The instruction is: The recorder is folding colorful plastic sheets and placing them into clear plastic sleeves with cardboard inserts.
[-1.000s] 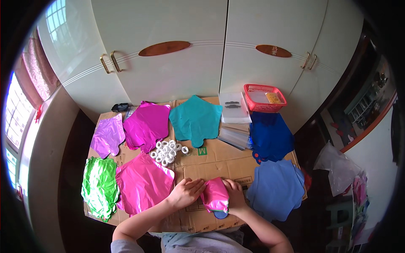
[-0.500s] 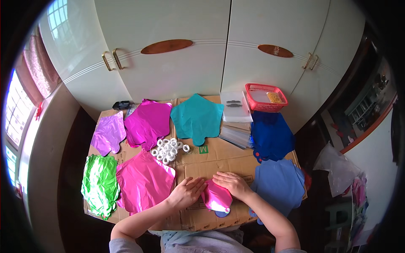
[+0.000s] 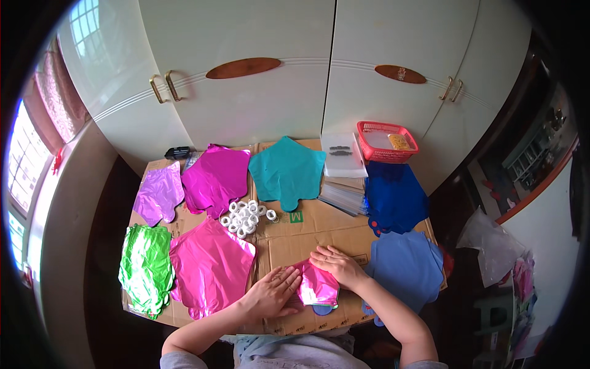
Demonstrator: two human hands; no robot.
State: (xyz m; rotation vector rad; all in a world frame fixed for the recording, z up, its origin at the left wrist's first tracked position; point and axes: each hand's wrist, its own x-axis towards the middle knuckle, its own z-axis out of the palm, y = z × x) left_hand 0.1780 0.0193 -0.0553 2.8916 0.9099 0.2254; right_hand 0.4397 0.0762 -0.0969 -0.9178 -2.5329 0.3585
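A folded pink foil balloon [image 3: 319,286] lies on the cardboard in front of me. A bit of blue foil [image 3: 322,310] peeks out from beneath its near edge. My left hand [image 3: 278,289] rests on the pink foil's left side, fingers stretched out and close together. On its upper right part my right hand [image 3: 335,264] lies flat, fingers extended. Neither hand grips anything. Left of my left hand are flat, uninflated pink foil balloons [image 3: 212,267]; right of my right hand lies a light blue stack [image 3: 407,273].
Around the cardboard [image 3: 307,230] lie green [image 3: 146,267], lilac [image 3: 158,195], magenta [image 3: 216,178], teal [image 3: 287,172] and dark blue [image 3: 398,200] foil balloons. White rings [image 3: 244,218] are heaped near the middle. Clear sleeves [image 3: 342,198] and a red basket [image 3: 387,155] sit at the back right.
My left hand has shifted slightly nearer to me, its fingers more spread over the foil. The pink foil's near edge lies flatter and wider. My right hand has barely moved.
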